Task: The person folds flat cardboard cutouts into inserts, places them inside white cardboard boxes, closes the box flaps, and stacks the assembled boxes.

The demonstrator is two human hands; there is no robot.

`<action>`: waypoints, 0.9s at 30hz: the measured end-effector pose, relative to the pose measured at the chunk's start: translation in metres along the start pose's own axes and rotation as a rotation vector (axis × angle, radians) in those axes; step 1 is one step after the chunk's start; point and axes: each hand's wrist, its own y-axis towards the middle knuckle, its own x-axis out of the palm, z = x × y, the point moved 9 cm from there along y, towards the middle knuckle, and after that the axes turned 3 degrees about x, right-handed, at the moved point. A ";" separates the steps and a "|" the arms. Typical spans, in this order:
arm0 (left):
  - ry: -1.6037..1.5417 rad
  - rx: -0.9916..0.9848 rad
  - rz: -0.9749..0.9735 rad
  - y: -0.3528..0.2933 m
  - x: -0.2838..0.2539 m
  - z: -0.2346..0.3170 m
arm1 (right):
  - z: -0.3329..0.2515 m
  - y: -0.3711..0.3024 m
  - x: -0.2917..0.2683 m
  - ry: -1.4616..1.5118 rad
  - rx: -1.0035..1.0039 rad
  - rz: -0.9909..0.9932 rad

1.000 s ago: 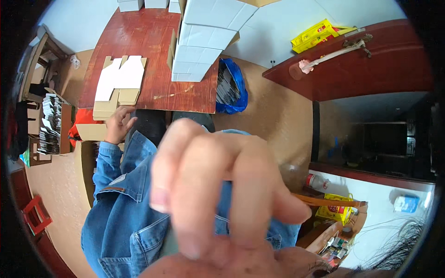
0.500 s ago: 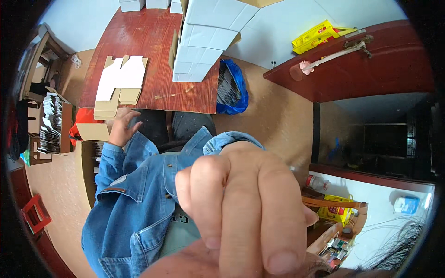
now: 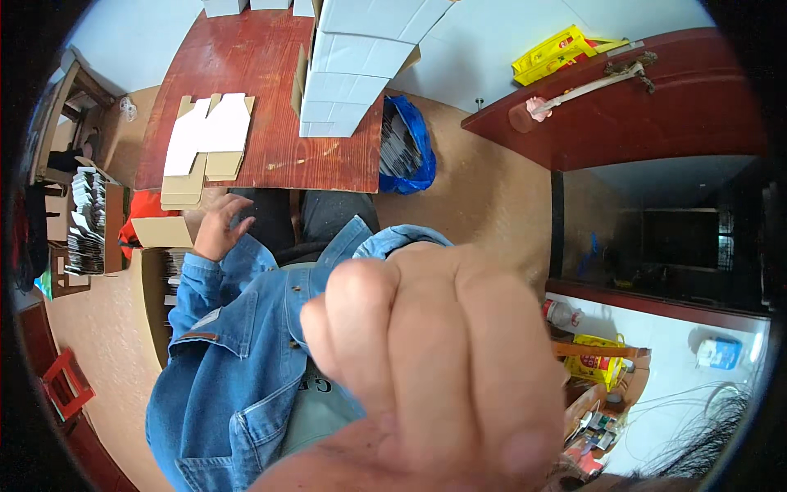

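My right hand [image 3: 434, 353] is raised very close to the camera and fills the lower middle of the picture. Its fingers are bent and closed, slightly blurred, and whatever may be in them is hidden. Lower down in front of me, my left hand [image 3: 220, 227] is open and holds nothing I can see. It hovers beside my lap, just under the table's near edge. Nearest to it is a flat, unfolded carton [image 3: 225, 127], white and brown, lying on the red wooden table [image 3: 270, 123] with one flap overhanging the edge.
Stacked white boxes [image 3: 340, 90] stand on the table's right side. A blue bag [image 3: 422, 156] of flat pieces sits on the floor beyond. Cartons of flat pieces [image 3: 86, 225] stand at left, near a red stool [image 3: 65, 385]. A dark red door [image 3: 623, 115] is at right.
My right hand has shifted a little and its fingertips are more blurred. The view has tilted slightly. The left hand stays open in about the same place.
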 end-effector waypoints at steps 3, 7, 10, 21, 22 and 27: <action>-0.002 -0.020 0.005 -0.003 0.001 0.002 | 0.007 0.004 -0.006 -0.024 -0.035 -0.009; 0.049 -0.318 -0.047 -0.003 0.004 0.002 | 0.014 0.010 -0.008 -0.079 -0.072 -0.013; -0.002 -0.141 -0.036 -0.003 0.005 0.001 | 0.013 0.010 -0.001 -0.118 -0.102 0.003; -0.015 0.075 -0.048 -0.002 0.011 0.003 | -0.003 -0.005 0.034 0.097 -0.244 0.271; -0.014 0.080 -0.048 -0.003 0.012 0.002 | -0.001 -0.005 0.038 0.104 -0.242 0.268; -0.035 0.054 -0.070 -0.003 0.015 0.003 | 0.004 -0.004 0.032 0.123 -0.226 0.262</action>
